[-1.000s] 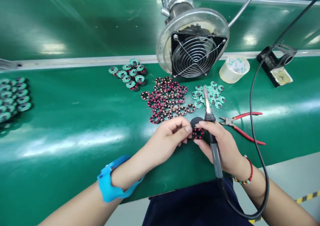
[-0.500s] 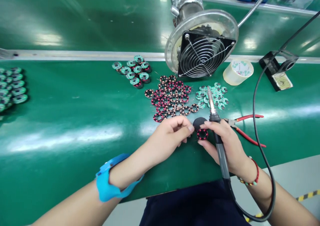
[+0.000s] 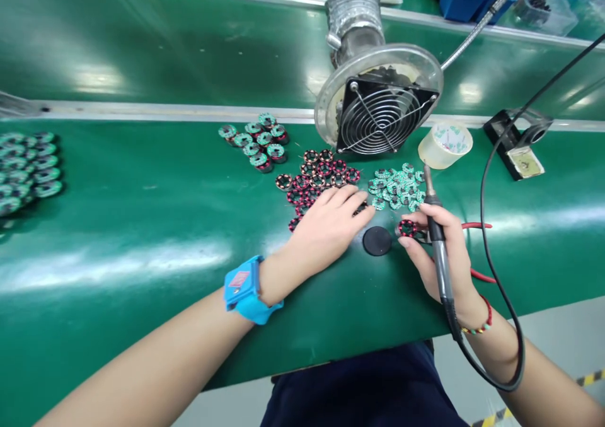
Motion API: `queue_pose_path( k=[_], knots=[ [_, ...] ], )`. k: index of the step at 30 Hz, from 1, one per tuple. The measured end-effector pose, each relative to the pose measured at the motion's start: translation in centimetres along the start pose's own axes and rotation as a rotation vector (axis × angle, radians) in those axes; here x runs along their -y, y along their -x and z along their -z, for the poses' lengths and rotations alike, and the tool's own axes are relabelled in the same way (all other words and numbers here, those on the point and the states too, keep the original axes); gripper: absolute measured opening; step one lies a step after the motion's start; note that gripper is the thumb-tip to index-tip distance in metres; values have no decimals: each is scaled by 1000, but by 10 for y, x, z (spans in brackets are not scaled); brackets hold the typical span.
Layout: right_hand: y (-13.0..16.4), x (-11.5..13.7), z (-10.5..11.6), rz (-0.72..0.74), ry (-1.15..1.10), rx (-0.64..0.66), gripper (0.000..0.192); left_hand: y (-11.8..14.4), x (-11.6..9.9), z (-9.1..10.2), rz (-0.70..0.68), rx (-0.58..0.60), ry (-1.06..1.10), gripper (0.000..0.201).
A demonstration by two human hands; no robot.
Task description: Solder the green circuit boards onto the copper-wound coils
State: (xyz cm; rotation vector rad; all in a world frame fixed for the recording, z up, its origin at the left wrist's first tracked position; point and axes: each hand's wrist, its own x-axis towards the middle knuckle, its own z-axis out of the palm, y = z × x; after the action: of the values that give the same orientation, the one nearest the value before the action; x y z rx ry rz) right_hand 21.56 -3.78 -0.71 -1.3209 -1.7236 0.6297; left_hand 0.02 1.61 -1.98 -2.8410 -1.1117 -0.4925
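Note:
My left hand (image 3: 326,228), a blue strap at its wrist, lies palm down over the near side of a cluster of wound motor stators (image 3: 320,169). Its fingers are stretched out; whatever is under them is hidden. In my right hand (image 3: 451,260) is a soldering iron (image 3: 440,269), its tip pointing up and away from me. The same hand pinches one ring-shaped stator (image 3: 407,228) with red windings between thumb and finger. A round black disc (image 3: 377,241) lies on the table between my hands. Small green circuit boards (image 3: 396,186) are heaped just beyond.
Behind stands an extractor fan (image 3: 380,121) on a metal duct. A tape roll (image 3: 445,146) and an iron stand (image 3: 515,146) are at the right. Red-handled pliers (image 3: 483,276) lie partly behind my right hand. Board-topped stators (image 3: 259,142) stand back left, with more (image 3: 28,168) farther left.
My left hand has moved forward from beside the black disc onto the stators, its fingers straightening. My right hand has shifted right and away from the disc, still with the iron and stator.

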Motion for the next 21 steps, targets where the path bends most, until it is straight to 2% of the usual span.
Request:
queue_pose_path(
  k=[5, 9, 14, 16, 18, 21],
  knots=[
    [0, 2, -4, 4, -21, 75, 51, 5, 4, 4, 121, -17, -25, 23],
    [-1, 1, -14, 79, 28, 188, 46, 2, 3, 15, 186, 35, 56, 25],
    [-1, -3, -19, 145, 149, 294, 37, -6, 10, 33, 320, 23, 135, 26],
    [0, -3, -16, 134, 96, 252, 43, -14, 13, 39, 341, 47, 153, 27],
    [2, -3, -12, 115, 26, 153, 49, -26, 14, 43, 340, 105, 150, 27],
    [5, -5, -5, 72, -23, -7, 48, -48, 10, 38, 314, 213, 97, 27]
  ],
)
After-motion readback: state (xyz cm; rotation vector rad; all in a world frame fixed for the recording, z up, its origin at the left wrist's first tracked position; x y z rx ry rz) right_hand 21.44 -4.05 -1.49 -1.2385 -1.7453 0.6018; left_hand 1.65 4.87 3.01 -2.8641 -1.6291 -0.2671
